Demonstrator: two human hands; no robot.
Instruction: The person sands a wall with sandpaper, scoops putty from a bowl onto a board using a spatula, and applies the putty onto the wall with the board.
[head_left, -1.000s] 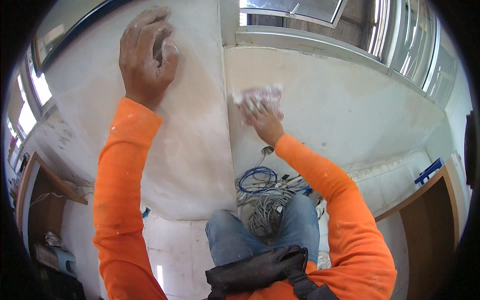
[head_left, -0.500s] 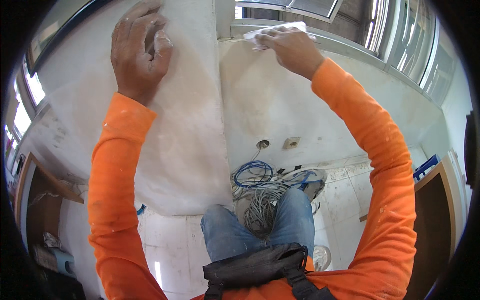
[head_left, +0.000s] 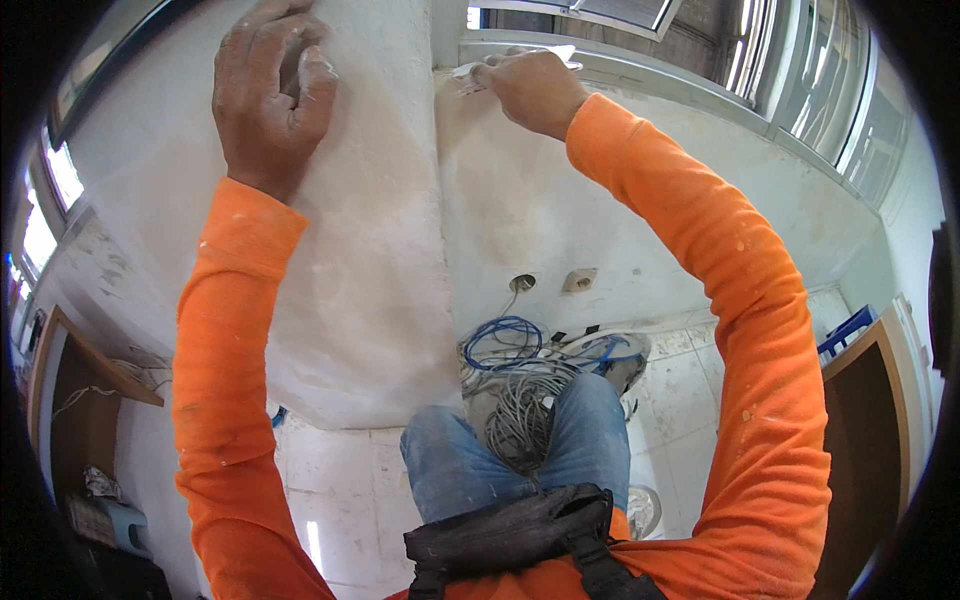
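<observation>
Clamping a white sheet (head_left: 568,57) in the right hand (head_left: 535,92), bending fingers and thumb onto it; holding it at the top of the right wall (head_left: 620,230), near the corner and just beside the window frame (head_left: 640,84); hiding most of it behind the hand.

Raising the left hand (head_left: 268,105) at the left wall (head_left: 370,300), curling its fingers loosely, holding thumb and fingers apart; leaving contact between palm and wall impossible to tell.

Showing white dust on the left thumb. Wearing orange sleeves (head_left: 225,370), jeans (head_left: 460,465) and a black pouch (head_left: 510,528) at the waist.

Showing low on the right wall: a round hole (head_left: 522,283), just beside a socket (head_left: 580,281). Lying below: blue cable (head_left: 500,345) and coiled grey cable (head_left: 515,420), partly between the knees. Standing at either side: a left cabinet (head_left: 85,400) and a right cabinet (head_left: 860,430).
</observation>
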